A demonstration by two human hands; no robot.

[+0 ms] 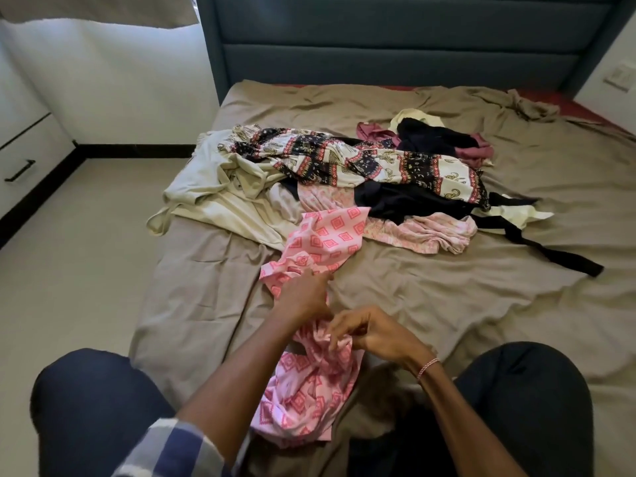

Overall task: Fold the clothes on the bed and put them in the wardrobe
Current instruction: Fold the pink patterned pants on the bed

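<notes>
Brown sheet [447, 304] carries a clothes pile [344, 166] below the headboard [395, 46]. A pink garment [323, 235] trails from the pile toward the person. The left hand [303, 296] grips its middle, and the right hand [371, 333] pinches it just beside, nearer the body.

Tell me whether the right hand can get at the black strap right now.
Probably yes, once freed. The right hand grips the pink garment, so it must let go first. The black strap lies uncovered on the sheet to its right; a lean forward may be needed.
</notes>
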